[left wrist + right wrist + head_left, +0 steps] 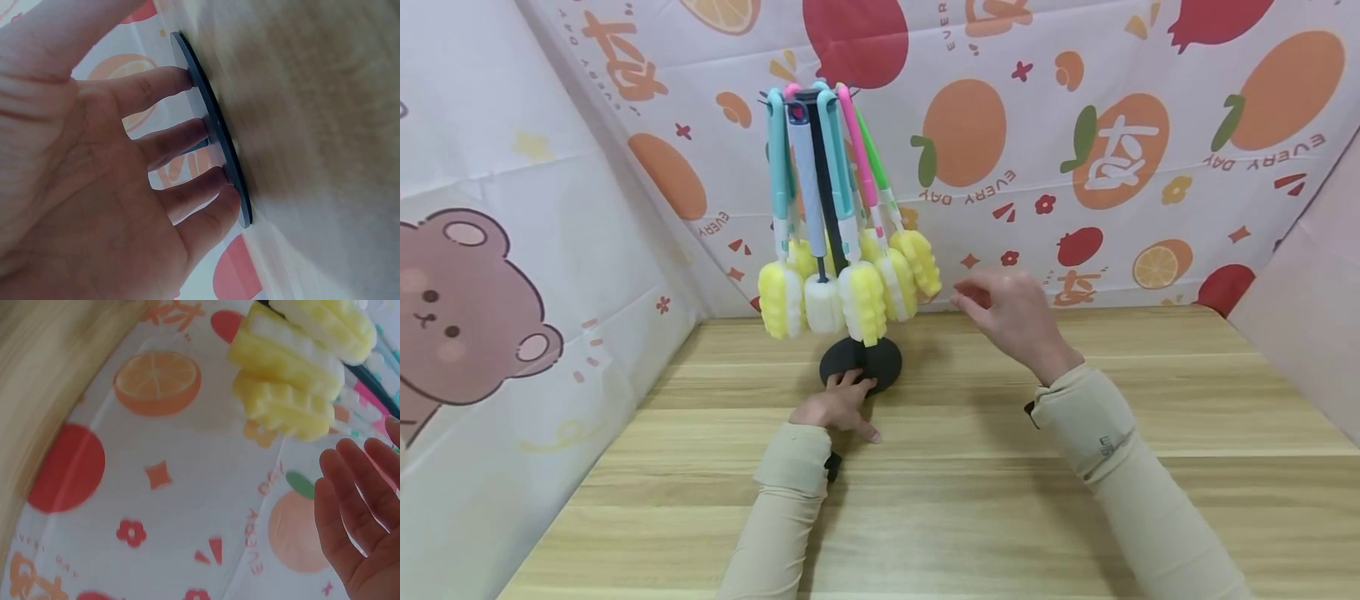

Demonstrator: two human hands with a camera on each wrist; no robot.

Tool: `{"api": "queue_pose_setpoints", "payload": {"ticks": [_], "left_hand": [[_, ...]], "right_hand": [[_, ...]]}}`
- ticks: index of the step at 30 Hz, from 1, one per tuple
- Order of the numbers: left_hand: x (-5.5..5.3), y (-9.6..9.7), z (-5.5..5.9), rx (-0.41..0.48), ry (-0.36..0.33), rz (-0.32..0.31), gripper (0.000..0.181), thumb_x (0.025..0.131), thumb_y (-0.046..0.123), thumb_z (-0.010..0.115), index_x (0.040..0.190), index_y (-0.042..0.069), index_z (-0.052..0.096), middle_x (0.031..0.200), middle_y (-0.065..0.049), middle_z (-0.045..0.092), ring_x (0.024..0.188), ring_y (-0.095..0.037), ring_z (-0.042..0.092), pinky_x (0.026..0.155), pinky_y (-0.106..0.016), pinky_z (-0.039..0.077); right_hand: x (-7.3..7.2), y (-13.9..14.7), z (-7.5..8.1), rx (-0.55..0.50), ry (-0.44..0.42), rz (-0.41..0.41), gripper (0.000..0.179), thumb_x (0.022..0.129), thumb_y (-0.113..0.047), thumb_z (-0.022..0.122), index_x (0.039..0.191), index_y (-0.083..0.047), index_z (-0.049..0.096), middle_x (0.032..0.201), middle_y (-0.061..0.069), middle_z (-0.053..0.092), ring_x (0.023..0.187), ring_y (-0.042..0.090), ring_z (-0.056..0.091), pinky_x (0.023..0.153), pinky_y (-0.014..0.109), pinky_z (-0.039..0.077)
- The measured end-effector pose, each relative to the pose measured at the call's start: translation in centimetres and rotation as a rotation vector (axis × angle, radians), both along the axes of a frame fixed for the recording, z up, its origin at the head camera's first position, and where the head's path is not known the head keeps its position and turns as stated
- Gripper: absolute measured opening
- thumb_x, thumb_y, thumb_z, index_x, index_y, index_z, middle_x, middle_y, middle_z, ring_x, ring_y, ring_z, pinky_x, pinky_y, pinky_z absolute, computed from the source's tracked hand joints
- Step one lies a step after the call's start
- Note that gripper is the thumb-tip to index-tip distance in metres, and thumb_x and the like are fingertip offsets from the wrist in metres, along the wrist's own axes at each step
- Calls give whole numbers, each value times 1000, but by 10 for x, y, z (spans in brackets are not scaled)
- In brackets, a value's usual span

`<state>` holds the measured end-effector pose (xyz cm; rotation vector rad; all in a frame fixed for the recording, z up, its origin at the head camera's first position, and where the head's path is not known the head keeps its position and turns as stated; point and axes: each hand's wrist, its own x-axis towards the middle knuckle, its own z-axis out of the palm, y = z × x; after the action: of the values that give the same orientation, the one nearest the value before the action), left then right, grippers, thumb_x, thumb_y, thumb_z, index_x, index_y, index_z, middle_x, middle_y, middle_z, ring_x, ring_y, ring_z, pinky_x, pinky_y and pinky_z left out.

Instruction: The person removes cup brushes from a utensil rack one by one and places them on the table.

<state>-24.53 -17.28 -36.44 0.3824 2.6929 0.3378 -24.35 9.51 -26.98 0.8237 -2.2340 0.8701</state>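
A black stand with a round base (887, 360) holds several sponge brushes that hang by their handles from its top. Their handles are teal, pink, green and grey-blue, and most heads are yellow and white sponge (859, 302); one head (822, 305) is all white. My left hand (838, 407) rests its fingertips on the round base, fingers spread, and the left wrist view shows them on the disc's top (215, 134). My right hand (1011, 315) is in the air just right of the nearest yellow sponge head (917, 262), holding nothing, its fingers loosely bent.
The wooden table (955, 517) runs back to a fruit-printed cloth (1037, 208) behind the stand. At the left hangs a white cloth with a bear print (467, 308). Another pale cloth (1307, 317) borders the right side.
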Motion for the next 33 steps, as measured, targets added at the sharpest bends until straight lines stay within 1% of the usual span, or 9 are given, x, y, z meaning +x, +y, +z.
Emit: {"api": "queue_pose_setpoints", "payload": {"ticks": [4, 7, 14, 19, 28, 33], "left_hand": [[-1, -1, -2, -1, 2, 0, 93, 84, 35, 86, 157, 5, 37, 164, -24, 17, 148, -51, 12, 113, -61, 27], [0, -1, -1, 2, 0, -2, 92, 84, 35, 85, 157, 5, 37, 164, -23, 17, 148, -51, 12, 113, -61, 27], [0, -2, -2, -2, 4, -2, 92, 84, 35, 85, 156, 5, 38, 164, -23, 19, 148, -50, 13, 112, -61, 28], [1, -2, 0, -3, 5, -2, 92, 84, 35, 85, 157, 5, 37, 164, -23, 19, 148, -50, 13, 112, -61, 28], [1, -1, 0, 3, 1, 7, 92, 84, 35, 85, 157, 5, 37, 164, -23, 18, 148, -50, 12, 112, -62, 28], [1, -1, -1, 2, -8, 14, 93, 84, 35, 85, 157, 6, 36, 164, -22, 17, 149, -50, 10, 112, -62, 28]], "right_hand": [[0, -8, -1, -59, -67, 82, 16, 87, -4, 80, 100, 5, 77, 90, 13, 74, 76, 25, 68, 72, 40, 56], [0, -14, -2, -84, -99, 112, 15, 88, -3, 80, 100, 6, 77, 91, 14, 75, 75, 25, 70, 72, 40, 58], [-1, -20, 2, -96, -103, 103, 18, 88, -1, 79, 103, 7, 75, 94, 17, 75, 75, 26, 69, 71, 40, 58], [0, -23, 8, -111, -140, 113, 19, 88, -2, 78, 104, 7, 75, 96, 16, 75, 79, 26, 70, 72, 40, 57], [1, -28, 16, -82, -165, 114, 16, 90, -7, 77, 102, 4, 77, 94, 11, 76, 80, 25, 71, 73, 42, 55], [1, -33, 18, -82, -183, 116, 19, 90, -6, 77, 105, 4, 77, 98, 12, 76, 79, 24, 70, 70, 39, 56]]}}
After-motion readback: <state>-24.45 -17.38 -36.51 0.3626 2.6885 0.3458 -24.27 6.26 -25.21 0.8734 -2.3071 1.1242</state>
